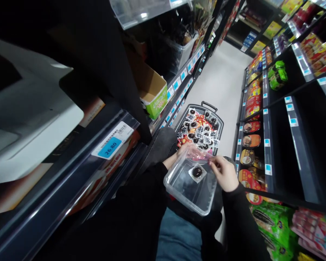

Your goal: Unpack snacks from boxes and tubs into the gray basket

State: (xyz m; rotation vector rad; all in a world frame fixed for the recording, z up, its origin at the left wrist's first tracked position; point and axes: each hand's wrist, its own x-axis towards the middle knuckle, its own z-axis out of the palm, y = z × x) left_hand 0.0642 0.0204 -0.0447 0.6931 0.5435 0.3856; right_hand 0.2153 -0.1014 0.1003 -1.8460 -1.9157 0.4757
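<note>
A clear plastic bin rests on my lap with one small sealed cup of dark jelly lying in it. My left hand is at the bin's far rim, partly seen through the plastic, and holds a pinkish packet. My right hand is at the bin's right rim, its fingers pinched on the same packet's end. Just beyond the bin stands a dark shopping basket on the floor, filled with several dark jelly cups and red packets.
Store shelves flank a narrow aisle. On the left a shelf edge carries a blue 26.80 price tag and a green-and-brown carton. On the right, shelves hold bowls and green packs. Pale floor runs ahead.
</note>
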